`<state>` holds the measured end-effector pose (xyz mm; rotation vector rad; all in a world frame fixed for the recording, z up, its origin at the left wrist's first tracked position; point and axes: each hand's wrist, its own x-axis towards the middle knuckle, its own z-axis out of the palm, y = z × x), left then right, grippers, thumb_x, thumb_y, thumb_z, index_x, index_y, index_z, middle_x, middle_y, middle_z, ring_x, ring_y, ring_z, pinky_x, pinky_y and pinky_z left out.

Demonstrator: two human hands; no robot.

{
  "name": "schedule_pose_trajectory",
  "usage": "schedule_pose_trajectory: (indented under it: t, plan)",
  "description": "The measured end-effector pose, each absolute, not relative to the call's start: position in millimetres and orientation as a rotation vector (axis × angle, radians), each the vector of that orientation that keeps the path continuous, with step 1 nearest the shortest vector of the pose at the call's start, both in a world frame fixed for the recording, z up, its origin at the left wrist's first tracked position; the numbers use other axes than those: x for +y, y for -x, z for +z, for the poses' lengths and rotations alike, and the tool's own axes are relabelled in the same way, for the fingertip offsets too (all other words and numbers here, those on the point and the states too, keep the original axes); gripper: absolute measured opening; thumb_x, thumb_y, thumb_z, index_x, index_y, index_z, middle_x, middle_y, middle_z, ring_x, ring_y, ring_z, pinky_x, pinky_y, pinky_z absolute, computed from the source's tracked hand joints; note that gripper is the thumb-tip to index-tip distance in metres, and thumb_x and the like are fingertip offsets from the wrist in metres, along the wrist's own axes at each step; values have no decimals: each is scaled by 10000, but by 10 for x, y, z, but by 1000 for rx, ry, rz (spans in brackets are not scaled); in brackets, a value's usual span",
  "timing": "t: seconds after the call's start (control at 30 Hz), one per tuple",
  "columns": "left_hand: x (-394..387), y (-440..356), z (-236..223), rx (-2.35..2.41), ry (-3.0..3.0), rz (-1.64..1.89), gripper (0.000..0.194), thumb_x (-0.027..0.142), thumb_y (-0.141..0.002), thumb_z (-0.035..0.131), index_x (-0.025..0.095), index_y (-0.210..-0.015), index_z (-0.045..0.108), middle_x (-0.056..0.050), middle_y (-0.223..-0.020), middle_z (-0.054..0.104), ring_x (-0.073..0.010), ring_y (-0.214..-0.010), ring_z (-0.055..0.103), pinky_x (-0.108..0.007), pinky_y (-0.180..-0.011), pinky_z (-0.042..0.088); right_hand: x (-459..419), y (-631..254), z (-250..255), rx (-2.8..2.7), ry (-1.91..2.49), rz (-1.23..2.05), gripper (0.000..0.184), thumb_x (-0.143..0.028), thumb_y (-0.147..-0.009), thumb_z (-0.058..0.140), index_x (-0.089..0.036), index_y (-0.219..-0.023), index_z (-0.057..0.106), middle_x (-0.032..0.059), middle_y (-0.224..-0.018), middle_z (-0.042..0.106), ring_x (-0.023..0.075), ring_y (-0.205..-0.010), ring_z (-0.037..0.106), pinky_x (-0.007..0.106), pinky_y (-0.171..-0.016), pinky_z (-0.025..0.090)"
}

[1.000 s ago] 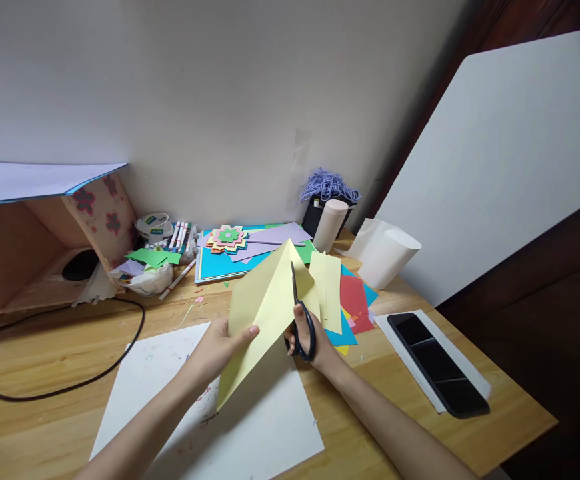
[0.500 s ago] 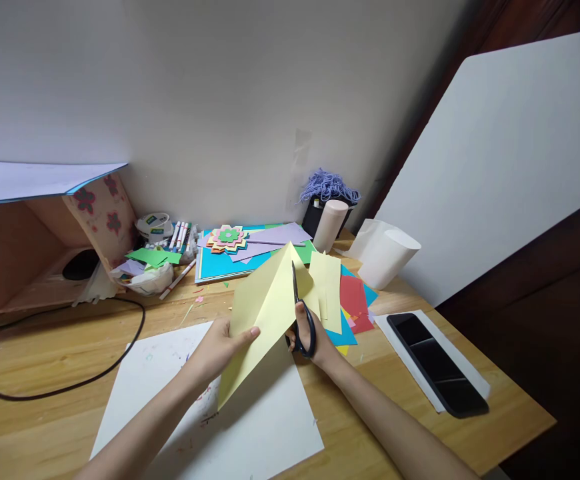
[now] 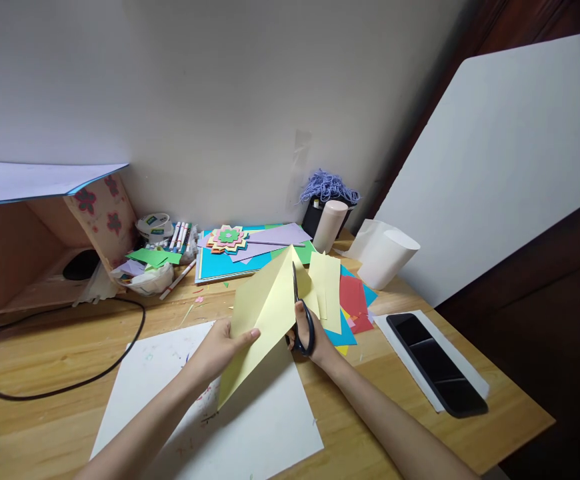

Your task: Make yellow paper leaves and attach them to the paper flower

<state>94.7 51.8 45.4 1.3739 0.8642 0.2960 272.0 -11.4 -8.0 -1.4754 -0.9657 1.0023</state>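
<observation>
Left grip pinches yellow paper; right grip clasps scissors.
Paper held from one side could buckle, skewing the scissors.

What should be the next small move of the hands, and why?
Perhaps gently close the scissors: the right hand holds them with one blade against the yellow paper, which the left hand grips. The other blade is hidden, so I cannot be sure.
</observation>
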Motion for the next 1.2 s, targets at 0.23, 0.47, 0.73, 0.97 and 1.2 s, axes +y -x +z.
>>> schedule_pose_trajectory:
  t: [0.23, 0.47, 0.73, 0.97, 1.2]
  plan:
    - [533, -944, 410, 850, -1392, 298, 522, 466, -727, 611, 122, -1120, 602, -81, -920, 708, -258, -827, 650, -302, -675, 481, -113, -2749, -125, -980, 1480, 965, 569, -748, -761, 279, -206, -645, 407, -70, -396, 369, 92, -319, 437, 196, -337, 391]
    - [529, -933, 392, 853, -1392, 284, 520, 468, -724, 612, 120, -1111, 604, -80, -919, 710, -251, -818, 651, -294, -669, 479, -100, -2750, -135, -980, 1498, 952, 600, -776, -737, 254, -207, -645, 420, -67, -377, 373, 98, -310, 440, 198, -334, 369]
    - [520, -961, 381, 853, -1419, 265, 508, 458, -729, 607, 96, -1086, 602, -95, -927, 707, -245, -795, 649, -290, -655, 471, -91, -2789, -159, -977, 1574, 914, 627, -772, -753, 205, -202, -623, 431, -36, -371, 432, 118, -325, 484, 208, -341, 358]
    - [526, -958, 385, 864, -1428, 259, 500, 462, -728, 603, 102, -1074, 603, -90, -922, 707, -247, -794, 651, -293, -656, 473, -114, -2779, -104, -980, 1565, 903, 600, -759, -759, 253, -203, -615, 426, -40, -379, 426, 119, -323, 480, 207, -332, 351]
    - [524, -956, 389, 874, -1442, 222, 449, 474, -716, 605, 125, -998, 627, -85, -969, 701, -258, -847, 647, -301, -695, 478, -76, -2817, -89, -969, 1572, 910, 656, -813, -707, 194, -208, -569, 406, -25, -363, 431, 132, -326, 505, 215, -333, 368]
